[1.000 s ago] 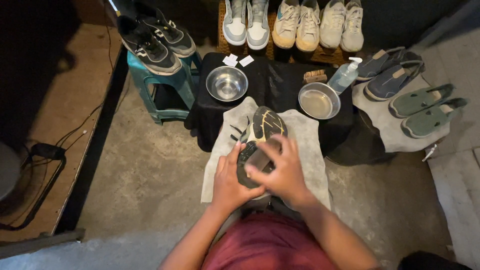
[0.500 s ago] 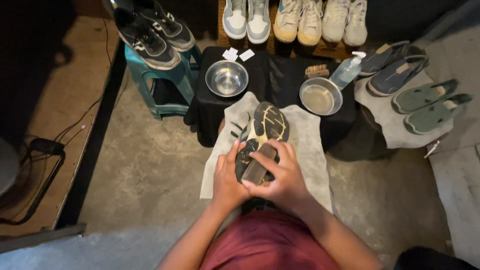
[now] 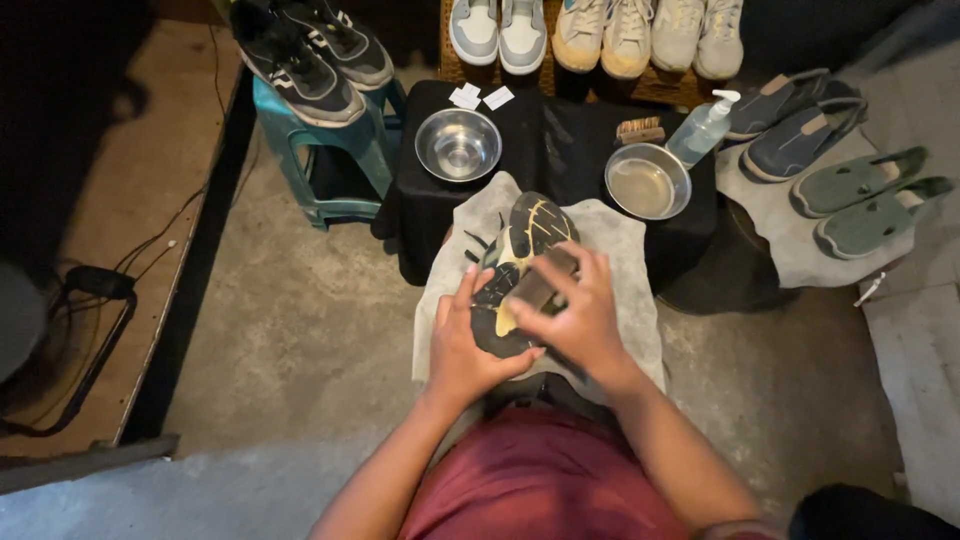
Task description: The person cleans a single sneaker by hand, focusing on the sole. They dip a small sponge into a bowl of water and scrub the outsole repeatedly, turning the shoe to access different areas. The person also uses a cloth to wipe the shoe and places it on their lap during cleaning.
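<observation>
Head view: a dark running shoe (image 3: 520, 270) with a black and pale yellow tread lies sole-up on a grey cloth (image 3: 620, 300) spread over the person's lap and the near edge of the bench (image 3: 545, 150), which is draped in black. The left hand (image 3: 463, 345) cups the heel end from the side, its grip closed around the shoe, while the right hand (image 3: 580, 315) is clenched on a small brown brush block (image 3: 540, 285) pressed flat against the middle of the sole. The shoe looks light, with a flexible upper that would give under a squeeze and a firmer rubber sole; the heel and the sole edge seem the steadiest places to take hold, and a wet tread could turn slippery. On the bench stand two shallow steel bowls: the left bowl (image 3: 458, 145) shows only its shiny bottom, and I cannot tell whether it holds anything; the right bowl (image 3: 647, 181) appears to hold a thin layer of cloudy liquid. Just beside the right bowl lie a second wooden brush (image 3: 638, 130) and a clear pump bottle (image 3: 705, 128), tilted, roughly half full of pale liquid.
</observation>
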